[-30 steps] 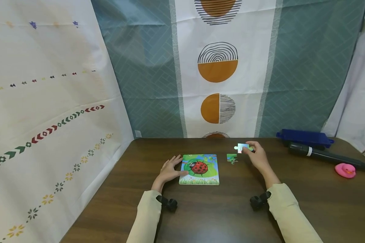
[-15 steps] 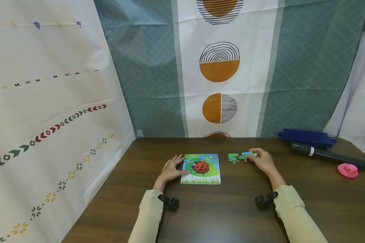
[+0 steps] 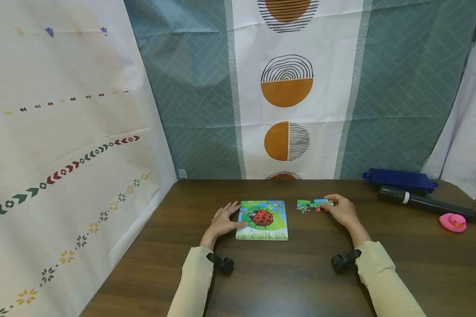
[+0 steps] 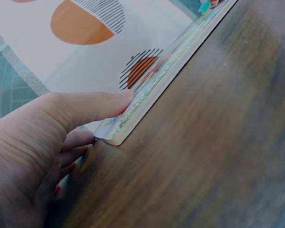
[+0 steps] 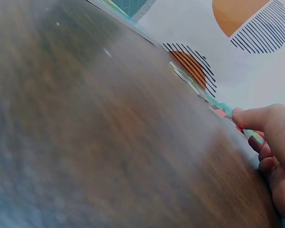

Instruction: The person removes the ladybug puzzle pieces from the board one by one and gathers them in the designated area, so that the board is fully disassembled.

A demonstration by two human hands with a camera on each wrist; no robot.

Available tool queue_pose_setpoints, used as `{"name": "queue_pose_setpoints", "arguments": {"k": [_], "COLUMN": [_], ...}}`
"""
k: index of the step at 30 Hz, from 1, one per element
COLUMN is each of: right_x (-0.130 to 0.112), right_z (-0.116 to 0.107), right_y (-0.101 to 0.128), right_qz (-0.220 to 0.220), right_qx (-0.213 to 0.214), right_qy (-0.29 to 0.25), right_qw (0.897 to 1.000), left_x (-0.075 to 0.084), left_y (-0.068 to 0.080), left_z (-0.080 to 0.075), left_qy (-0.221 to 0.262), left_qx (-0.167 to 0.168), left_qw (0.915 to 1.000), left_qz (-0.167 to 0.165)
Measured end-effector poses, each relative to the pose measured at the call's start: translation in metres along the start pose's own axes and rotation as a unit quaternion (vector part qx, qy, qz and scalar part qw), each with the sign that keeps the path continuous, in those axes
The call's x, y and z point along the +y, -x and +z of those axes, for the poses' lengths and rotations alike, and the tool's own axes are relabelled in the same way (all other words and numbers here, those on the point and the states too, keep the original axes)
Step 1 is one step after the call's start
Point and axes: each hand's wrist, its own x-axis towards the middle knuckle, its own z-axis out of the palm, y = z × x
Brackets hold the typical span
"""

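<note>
A square ladybug picture board (image 3: 263, 218) lies on the table in the head view. My left hand (image 3: 223, 221) rests along its left side, fingers spread and straight, the thumb lying on top of the board's edge (image 4: 126, 126). To the right of the board, a small jigsaw piece (image 3: 303, 204) with green and blue print lies flat. My right hand (image 3: 343, 211) pinches a second jigsaw piece (image 3: 321, 202) between thumb and fingers, low over the table, its tab right at the first piece. In the right wrist view the held piece (image 5: 219, 111) is partly covered by the thumb.
At the right of the brown table (image 3: 277, 277) stand a dark blue tray (image 3: 400, 178), a long black object with a white band (image 3: 432, 206) and a pink rubber duck (image 3: 453, 222). Patterned cloths (image 3: 190, 88) hang behind the table and at the left.
My right hand has lowered the jigsaw piece from above the table down beside the other piece, then shifted slightly left. My left hand has stayed on the board.
</note>
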Motion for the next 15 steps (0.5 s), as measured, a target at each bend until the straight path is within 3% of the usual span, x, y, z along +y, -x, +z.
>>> {"name": "queue_pose_setpoints", "arguments": {"k": [15], "right_x": [0.004], "right_z": [0.0001], "right_y": [0.0001], "right_qz": [-0.013], "right_qx": [-0.016], "right_qy": [0.007], "right_qw": [1.0], "left_x": [0.002], "left_y": [-0.0001], "left_z": [-0.0005], "left_qy": [-0.001], "left_qx": [-0.002], "left_qw": [1.0], "left_qz": [-0.001]}}
